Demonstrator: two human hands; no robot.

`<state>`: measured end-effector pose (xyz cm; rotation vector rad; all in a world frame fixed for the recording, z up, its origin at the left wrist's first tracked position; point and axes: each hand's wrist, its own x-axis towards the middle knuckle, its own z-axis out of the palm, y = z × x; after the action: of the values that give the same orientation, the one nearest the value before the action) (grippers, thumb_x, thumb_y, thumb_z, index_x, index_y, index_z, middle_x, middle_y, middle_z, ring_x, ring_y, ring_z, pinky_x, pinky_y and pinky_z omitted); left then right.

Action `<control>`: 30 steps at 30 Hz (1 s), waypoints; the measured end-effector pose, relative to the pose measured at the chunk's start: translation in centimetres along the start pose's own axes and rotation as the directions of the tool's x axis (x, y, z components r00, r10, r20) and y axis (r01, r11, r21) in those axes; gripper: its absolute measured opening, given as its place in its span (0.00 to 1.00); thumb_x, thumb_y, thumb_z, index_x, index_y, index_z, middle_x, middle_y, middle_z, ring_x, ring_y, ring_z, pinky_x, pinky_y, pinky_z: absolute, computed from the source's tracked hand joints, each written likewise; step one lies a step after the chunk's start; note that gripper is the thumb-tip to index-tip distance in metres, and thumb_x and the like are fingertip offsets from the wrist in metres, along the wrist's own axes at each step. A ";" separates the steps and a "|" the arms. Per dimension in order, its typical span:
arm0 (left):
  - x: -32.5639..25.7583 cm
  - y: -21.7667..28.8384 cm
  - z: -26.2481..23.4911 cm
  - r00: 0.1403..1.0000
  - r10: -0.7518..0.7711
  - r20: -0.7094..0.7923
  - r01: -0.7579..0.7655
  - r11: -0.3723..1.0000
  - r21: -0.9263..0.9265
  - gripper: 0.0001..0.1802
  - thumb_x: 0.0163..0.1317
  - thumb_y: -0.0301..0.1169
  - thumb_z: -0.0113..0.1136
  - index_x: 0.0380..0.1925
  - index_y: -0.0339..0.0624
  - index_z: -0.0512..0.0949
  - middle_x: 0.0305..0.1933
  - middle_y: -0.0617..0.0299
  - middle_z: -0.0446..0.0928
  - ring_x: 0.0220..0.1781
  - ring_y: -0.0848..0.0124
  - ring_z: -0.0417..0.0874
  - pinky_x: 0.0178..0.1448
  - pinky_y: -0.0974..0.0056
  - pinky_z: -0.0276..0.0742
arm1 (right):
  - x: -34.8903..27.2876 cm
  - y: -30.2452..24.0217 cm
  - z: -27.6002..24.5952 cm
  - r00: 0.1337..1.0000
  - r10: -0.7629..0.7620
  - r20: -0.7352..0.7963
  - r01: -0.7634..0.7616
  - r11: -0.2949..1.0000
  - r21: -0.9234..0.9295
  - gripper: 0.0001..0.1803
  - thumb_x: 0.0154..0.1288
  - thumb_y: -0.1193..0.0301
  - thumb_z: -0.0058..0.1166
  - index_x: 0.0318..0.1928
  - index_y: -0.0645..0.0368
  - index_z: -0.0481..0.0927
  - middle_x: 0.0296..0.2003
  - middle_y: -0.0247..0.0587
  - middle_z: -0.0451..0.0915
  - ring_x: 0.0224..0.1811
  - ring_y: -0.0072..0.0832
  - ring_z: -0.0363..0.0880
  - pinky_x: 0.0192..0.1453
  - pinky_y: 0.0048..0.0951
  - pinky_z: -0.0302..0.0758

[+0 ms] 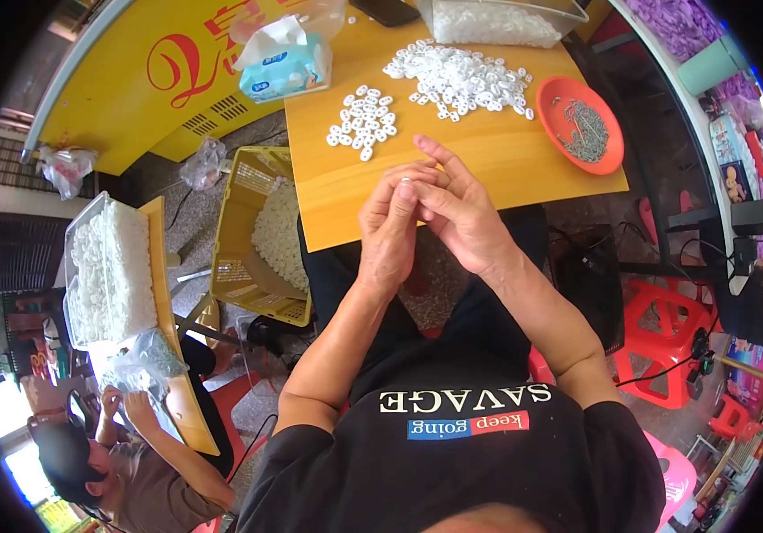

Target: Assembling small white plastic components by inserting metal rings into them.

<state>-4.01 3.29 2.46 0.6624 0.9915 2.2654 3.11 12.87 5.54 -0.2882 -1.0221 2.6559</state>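
My left hand (387,222) and my right hand (470,218) meet over the table's near edge. The left thumb and fingers pinch what looks like a small white piece (405,179), mostly hidden by the fingers. My right thumb presses in beside it with the fingers bent, and one right finger sticks out; whatever this hand grips is covered. Beyond them lie a small group of white oval pieces with two dark holes (363,123) and a larger heap of the same pieces (461,78). An orange-red plate (611,107) to the right holds thin grey metal parts (586,133).
A tissue pack (288,71) and a clear bin of white pieces (497,25) stand at the wooden table's (337,200) far side. Left, a yellow crate (235,258) sits below table height. A person (155,462) works at another table. Red stools (666,333) stand right.
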 end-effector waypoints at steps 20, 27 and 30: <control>-5.0 6.6 -22.0 0.781 0.281 -0.557 0.279 0.641 0.715 0.32 0.66 0.35 0.61 0.67 0.37 0.62 0.66 0.45 0.65 0.65 0.59 0.71 0.66 0.60 0.68 | 8.7 -4.1 -11.5 0.858 -0.451 0.247 0.086 -0.346 -0.934 0.07 0.64 0.66 0.58 0.40 0.51 0.85 0.35 0.39 0.80 0.36 0.42 0.82 0.39 0.41 0.78; -2.7 6.0 -10.5 0.858 0.375 -0.350 0.002 0.680 0.734 0.18 0.70 0.24 0.53 0.58 0.34 0.69 0.57 0.55 0.73 0.56 0.70 0.75 0.61 0.67 0.71 | 8.2 -4.1 -10.9 0.855 -0.391 0.340 0.121 -0.488 -0.865 0.05 0.62 0.67 0.60 0.35 0.53 0.82 0.33 0.37 0.77 0.33 0.39 0.81 0.36 0.41 0.78; -1.8 4.4 -6.8 0.927 0.287 -0.240 -0.012 0.665 0.747 0.14 0.70 0.22 0.51 0.55 0.35 0.72 0.53 0.57 0.76 0.51 0.72 0.78 0.54 0.68 0.76 | 7.0 -3.5 -10.5 0.813 -0.397 0.426 0.167 -0.542 -0.824 0.06 0.61 0.68 0.60 0.32 0.55 0.79 0.33 0.37 0.77 0.32 0.39 0.81 0.34 0.40 0.78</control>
<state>-8.38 -3.71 1.42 0.6895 2.1694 2.0977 0.19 24.17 -0.39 -0.3261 -2.5362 0.2527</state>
